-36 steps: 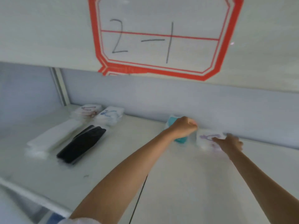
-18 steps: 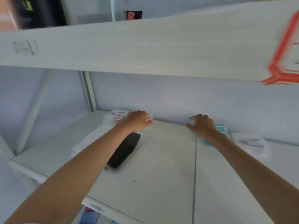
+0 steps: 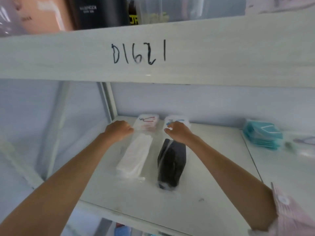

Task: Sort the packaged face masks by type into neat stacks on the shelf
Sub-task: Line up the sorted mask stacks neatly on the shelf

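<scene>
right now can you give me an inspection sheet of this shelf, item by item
surface: white shelf board, seam towards the right.
job's things: white mask pack and black mask pack lie lengthwise side by side; red-marked pack and blue-marked pack behind them at the back wall; teal mask stack to the right; a blurred clear pack beyond it.
clutter: nothing seen.
grippers: left hand curled at the white pack's far end; right hand at the blue-marked pack, grip unclear.
cables: nothing seen.
surroundings: upper shelf edge marked D1621, boxes above it.
</scene>
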